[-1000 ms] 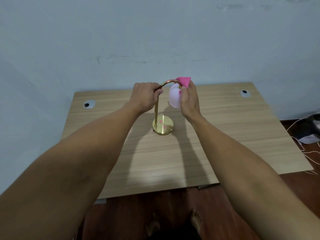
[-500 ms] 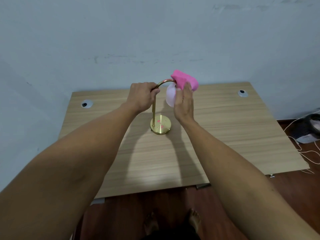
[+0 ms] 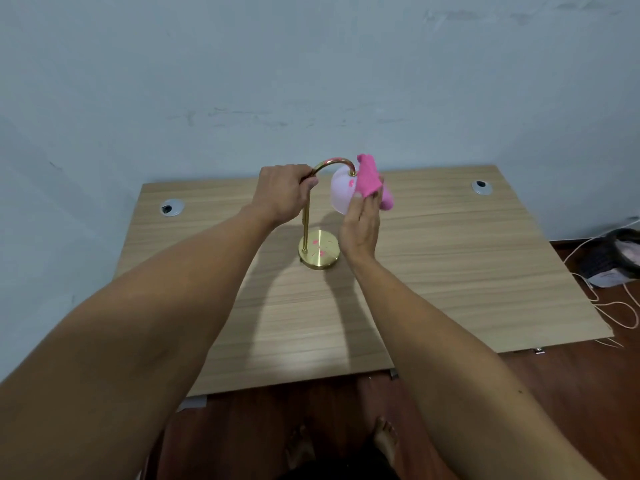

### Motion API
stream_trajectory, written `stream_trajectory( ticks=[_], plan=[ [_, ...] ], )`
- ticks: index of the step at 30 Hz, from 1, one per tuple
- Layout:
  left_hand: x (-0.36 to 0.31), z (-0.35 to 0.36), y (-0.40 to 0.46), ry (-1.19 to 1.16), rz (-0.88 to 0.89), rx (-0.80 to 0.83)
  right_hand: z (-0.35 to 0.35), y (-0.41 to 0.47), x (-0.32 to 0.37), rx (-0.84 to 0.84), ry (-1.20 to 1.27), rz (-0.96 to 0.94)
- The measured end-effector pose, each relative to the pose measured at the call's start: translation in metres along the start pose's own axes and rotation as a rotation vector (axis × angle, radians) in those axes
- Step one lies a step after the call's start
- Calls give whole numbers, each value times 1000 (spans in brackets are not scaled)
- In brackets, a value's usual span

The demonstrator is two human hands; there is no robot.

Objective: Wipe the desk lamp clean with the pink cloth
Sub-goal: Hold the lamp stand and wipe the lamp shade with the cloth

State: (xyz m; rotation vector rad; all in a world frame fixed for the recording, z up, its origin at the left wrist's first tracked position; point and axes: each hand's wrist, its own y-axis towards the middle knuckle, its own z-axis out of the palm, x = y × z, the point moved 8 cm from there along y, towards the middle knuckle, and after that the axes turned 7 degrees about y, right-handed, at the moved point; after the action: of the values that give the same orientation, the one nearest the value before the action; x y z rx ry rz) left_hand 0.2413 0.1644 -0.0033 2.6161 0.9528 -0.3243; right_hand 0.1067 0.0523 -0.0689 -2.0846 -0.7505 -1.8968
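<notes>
A desk lamp stands mid-desk, with a round brass base point(image 3: 319, 249) marked by pink smears, a curved brass stem point(image 3: 305, 216) and a pale pink-white shade point(image 3: 340, 192). My left hand point(image 3: 282, 197) grips the top of the stem near its bend. My right hand point(image 3: 360, 225) holds the pink cloth point(image 3: 370, 181) against the right side of the shade, its fingers partly under the cloth. A pink smear shows on the shade beside the cloth.
The wooden desk point(image 3: 450, 258) stands against a pale blue wall and has two cable grommets, left point(image 3: 171, 207) and right point(image 3: 482, 188). On the floor to the right lie cables and a dark bundle point(image 3: 613, 258). My bare feet show under the front edge.
The cloth has moved from the top of the shade down its right side. My right hand has shifted slightly right and lower. The left hand keeps its hold on the stem.
</notes>
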Motion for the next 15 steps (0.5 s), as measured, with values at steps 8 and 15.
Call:
stream_trajectory(
  ticks=[8, 15],
  plan=[
    [2, 0, 1, -7, -10, 9, 10, -13, 15, 114, -212, -296],
    [0, -1, 2, -10, 16, 10, 9, -14, 22, 174, -831, -614]
  ],
)
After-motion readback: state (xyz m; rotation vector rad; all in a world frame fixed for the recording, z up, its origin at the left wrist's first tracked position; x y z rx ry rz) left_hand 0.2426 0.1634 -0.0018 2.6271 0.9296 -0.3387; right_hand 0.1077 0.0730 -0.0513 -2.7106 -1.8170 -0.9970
